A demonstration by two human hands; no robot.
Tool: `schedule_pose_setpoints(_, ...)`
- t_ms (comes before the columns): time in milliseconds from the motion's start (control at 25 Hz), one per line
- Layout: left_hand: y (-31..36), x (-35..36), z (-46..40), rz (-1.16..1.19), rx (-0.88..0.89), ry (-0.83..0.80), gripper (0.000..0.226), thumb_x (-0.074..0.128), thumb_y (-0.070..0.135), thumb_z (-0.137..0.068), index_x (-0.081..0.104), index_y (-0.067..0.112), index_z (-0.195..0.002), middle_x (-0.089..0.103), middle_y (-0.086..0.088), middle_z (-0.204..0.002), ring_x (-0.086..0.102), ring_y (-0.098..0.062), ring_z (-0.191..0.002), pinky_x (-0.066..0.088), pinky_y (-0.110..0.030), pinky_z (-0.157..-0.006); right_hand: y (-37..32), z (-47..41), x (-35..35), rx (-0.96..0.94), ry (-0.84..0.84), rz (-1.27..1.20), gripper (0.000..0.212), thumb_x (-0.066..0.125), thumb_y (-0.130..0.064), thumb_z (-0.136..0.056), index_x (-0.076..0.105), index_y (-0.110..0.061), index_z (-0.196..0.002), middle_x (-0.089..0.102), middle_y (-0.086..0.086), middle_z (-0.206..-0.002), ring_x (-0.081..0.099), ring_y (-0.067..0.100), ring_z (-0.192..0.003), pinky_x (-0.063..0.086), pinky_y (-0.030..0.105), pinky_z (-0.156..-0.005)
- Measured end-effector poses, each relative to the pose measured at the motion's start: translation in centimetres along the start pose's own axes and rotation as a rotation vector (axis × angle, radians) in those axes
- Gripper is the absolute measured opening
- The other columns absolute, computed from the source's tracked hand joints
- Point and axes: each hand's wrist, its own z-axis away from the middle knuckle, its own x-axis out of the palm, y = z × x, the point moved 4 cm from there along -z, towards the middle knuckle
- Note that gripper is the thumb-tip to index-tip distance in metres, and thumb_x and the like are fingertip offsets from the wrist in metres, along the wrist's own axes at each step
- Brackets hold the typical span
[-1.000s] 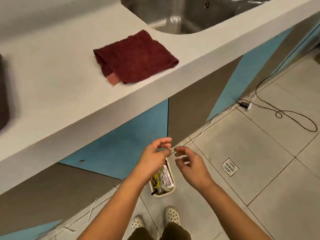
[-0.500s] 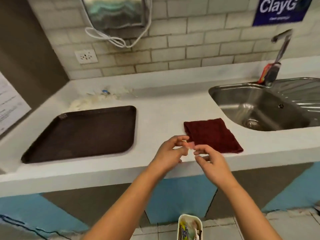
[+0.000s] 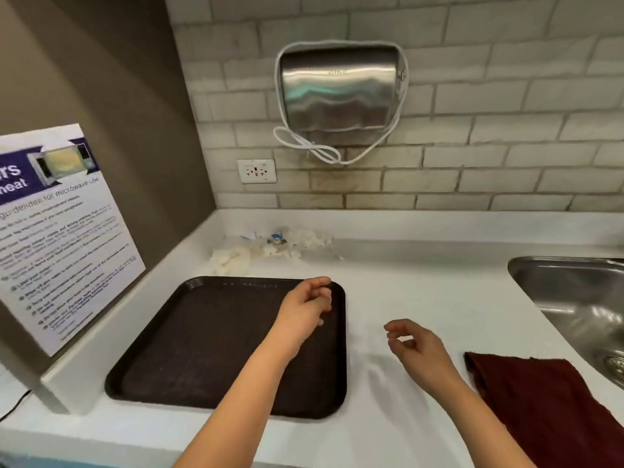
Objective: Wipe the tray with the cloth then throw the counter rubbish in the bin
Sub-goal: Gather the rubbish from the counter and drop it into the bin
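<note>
A dark brown tray (image 3: 202,349) lies flat on the white counter (image 3: 422,292). My left hand (image 3: 305,310) hovers over the tray's far right corner, fingers loosely curled, holding nothing. My right hand (image 3: 417,349) hangs above the bare counter between the tray and the dark red cloth (image 3: 540,400), fingers curled and apart, empty. The cloth lies folded at the counter's front right. Crumpled white tissue and small wrappers, the rubbish (image 3: 270,246), sit behind the tray against the back wall. The bin is out of view.
A steel sink (image 3: 580,298) is set into the counter at the right. A laminated notice (image 3: 57,231) leans on the left wall. A hand dryer (image 3: 339,92) and a socket (image 3: 256,170) hang on the tiled wall.
My view has risen from the floor and bin to the counter. Both hands have moved apart, the left one out over the tray, the right one staying near the cloth.
</note>
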Motion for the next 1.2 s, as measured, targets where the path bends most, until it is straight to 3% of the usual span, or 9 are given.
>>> schedule_pose_setpoints(200,-1.8,-9.1,-7.8,-0.095,-0.041,0.133,0.028,0.053,0.007,-0.089,0.059,0.025,-0.11,0.059,0.003,-0.102,0.056,-0.008,-0.087,0.044,-0.018,-0.068,-2.1,-7.5,5.4,0.015,-0.035,0.07,0.019,0.052,-0.006,-0.089,0.063,-0.02,-0.097,0.06,-0.004,-0.096,0.051,0.007,-0.063,0.039,0.005,-0.052)
schedule_pose_setpoints(400,-4.0,-16.9,-15.3,-0.348,-0.04,0.245,0.03,0.052,0.009,-0.089,0.06,0.024,-0.114,0.056,0.002,-0.115,0.055,-0.008,-0.071,0.041,-0.015,-0.061,-2.9,-14.0,9.7,0.052,-0.04,0.124,0.022,0.054,-0.002,-0.086,0.062,-0.022,-0.091,0.061,-0.001,-0.097,0.055,0.008,-0.07,0.041,0.01,-0.065)
schedule_pose_setpoints(640,-7.2,-22.0,-22.1,-0.635,-0.055,0.193,0.034,0.048,0.012,-0.091,0.06,0.023,-0.12,0.053,-0.003,-0.129,0.057,-0.018,-0.102,0.04,-0.02,-0.089,-4.5,-21.5,14.9,-0.048,-0.13,0.368,0.024,0.051,-0.005,-0.088,0.062,-0.025,-0.096,0.054,-0.005,-0.113,0.056,0.012,-0.1,0.033,0.012,-0.082)
schedule_pose_setpoints(760,-8.6,-22.1,-24.7,-0.773,-0.055,0.122,0.039,0.046,0.012,-0.092,0.054,0.023,-0.128,0.042,-0.001,-0.142,0.046,-0.017,-0.125,0.034,-0.021,-0.101,-5.2,-25.4,17.9,-0.104,-0.152,0.515,0.03,0.047,-0.008,-0.089,0.064,-0.021,-0.109,0.049,-0.001,-0.129,0.052,0.02,-0.113,0.035,0.014,-0.089)
schedule_pose_setpoints(840,-9.1,-21.6,-26.3,-0.878,-0.049,0.09,0.046,0.046,0.015,-0.092,0.045,0.026,-0.137,0.032,0.001,-0.149,0.037,-0.018,-0.133,0.033,-0.027,-0.108,-5.6,-28.0,20.3,-0.094,-0.187,0.635,0.037,0.044,-0.012,-0.092,0.055,-0.026,-0.124,0.036,-0.001,-0.143,0.042,0.025,-0.123,0.037,0.025,-0.1)
schedule_pose_setpoints(960,-10.0,-21.0,-27.9,-1.012,-0.109,0.053,0.056,0.048,0.022,-0.093,0.03,0.031,-0.145,0.024,-0.002,-0.152,0.032,-0.023,-0.135,0.035,-0.033,-0.107,-6.1,-31.1,23.3,0.059,-0.237,0.772,0.055,0.041,-0.028,-0.094,0.022,-0.037,-0.144,0.011,-0.003,-0.155,0.028,0.032,-0.132,0.036,0.041,-0.104)
schedule_pose_setpoints(1040,-10.6,-21.1,-28.5,-1.007,-0.144,0.052,0.054,0.048,0.017,-0.093,0.034,0.026,-0.144,0.034,-0.005,-0.145,0.038,-0.023,-0.13,0.039,-0.031,-0.103,-6.2,-32.4,24.8,0.134,-0.22,0.794,0.062,0.041,-0.038,-0.092,0.009,-0.04,-0.146,0.014,-0.001,-0.154,0.029,0.034,-0.13,0.035,0.043,-0.101)
schedule_pose_setpoints(1200,-11.0,-22.4,-29.1,-0.8,-0.139,0.123,0.041,0.041,0.005,-0.092,0.053,0.016,-0.13,0.053,-0.005,-0.131,0.053,-0.019,-0.116,0.041,-0.023,-0.097,-6.8,-34.3,28.7,0.02,-0.264,0.808,0.062,0.04,-0.041,-0.093,0.007,-0.042,-0.146,0.028,0.005,-0.146,0.034,0.032,-0.124,0.036,0.044,-0.101)
